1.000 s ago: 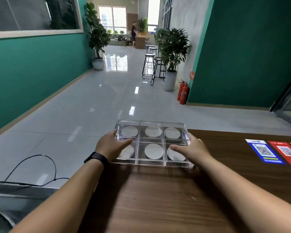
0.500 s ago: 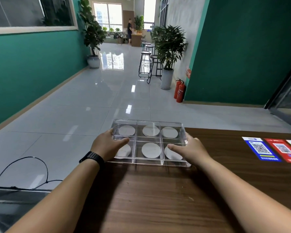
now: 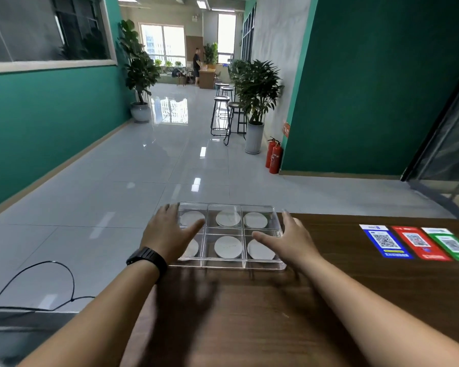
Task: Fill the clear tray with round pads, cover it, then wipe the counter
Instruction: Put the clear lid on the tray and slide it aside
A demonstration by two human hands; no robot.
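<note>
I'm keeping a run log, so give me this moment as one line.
stage: tray covered | clear tray: six round pads, lid on | left hand: open at left side | right hand: open at right side | wipe: not begun

I read this as an office lobby or café-style reception. Evidence: wooden counter [image 3: 355, 300] bearing QR payment placards [image 3: 414, 242], bar stools [image 3: 224, 116], potted plants [image 3: 255, 102], fire extinguishers [image 3: 274, 156], glossy tiled floor [image 3: 117, 194], teal walls [image 3: 368, 83].

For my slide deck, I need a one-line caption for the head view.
Open left hand and right hand flank a clear tray holding six round pads.
</note>
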